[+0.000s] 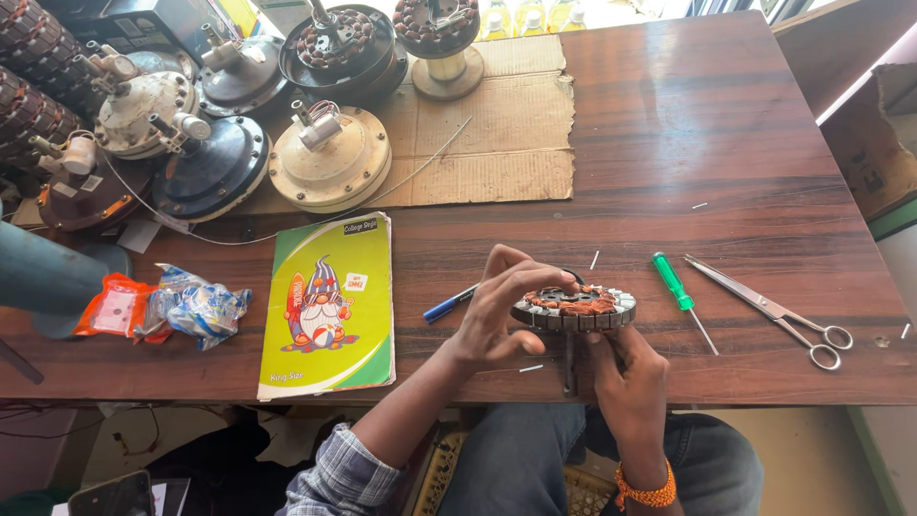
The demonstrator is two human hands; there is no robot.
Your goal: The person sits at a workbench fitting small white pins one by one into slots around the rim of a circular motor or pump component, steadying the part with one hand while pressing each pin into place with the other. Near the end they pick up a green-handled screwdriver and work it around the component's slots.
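A round metal stator (576, 309) with copper windings rests near the front edge of the wooden table (707, 143). My left hand (499, 311) curls over its left side, fingers on its top rim. My right hand (626, 377) grips its front right edge from below, where a dark metal shaft (569, 363) points toward me. A blue pen (449, 304) lies just left of my left hand.
A green-handled screwdriver (680, 293) and scissors (776, 312) lie to the right. A green notebook (329, 304) and plastic packets (162, 306) lie to the left. Several fan motor housings (330, 158) and a cardboard sheet (506, 124) fill the far left.
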